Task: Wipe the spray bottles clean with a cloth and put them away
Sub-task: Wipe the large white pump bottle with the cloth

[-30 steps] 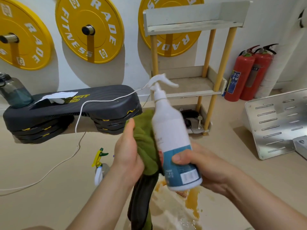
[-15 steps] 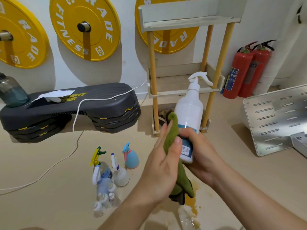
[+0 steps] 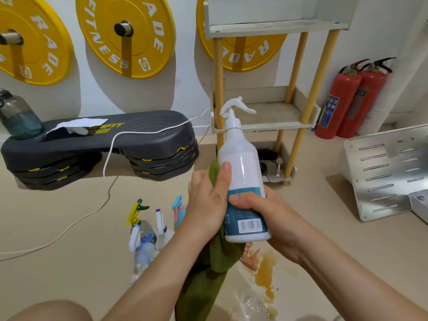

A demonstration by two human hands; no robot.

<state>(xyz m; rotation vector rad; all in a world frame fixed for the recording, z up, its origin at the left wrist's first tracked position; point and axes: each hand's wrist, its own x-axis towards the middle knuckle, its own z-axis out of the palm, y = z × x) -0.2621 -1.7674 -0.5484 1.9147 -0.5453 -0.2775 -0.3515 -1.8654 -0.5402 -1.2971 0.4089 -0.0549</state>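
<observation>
Wiping step: the right hand grips the white spray bottle upright above the floor, the left hand clasps a green cloth against its side; next, probably, shelving it.

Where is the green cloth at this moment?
In the head view, centre frame, the green cloth is held by the left hand against the left side of the white spray bottle, its tail hanging toward the floor.

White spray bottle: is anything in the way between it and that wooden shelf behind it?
Nothing visible. The white spray bottle is up in front of the wooden shelf, whose middle tier shows bare board. The green cloth sits at the bottle's left side, not ahead.
</observation>
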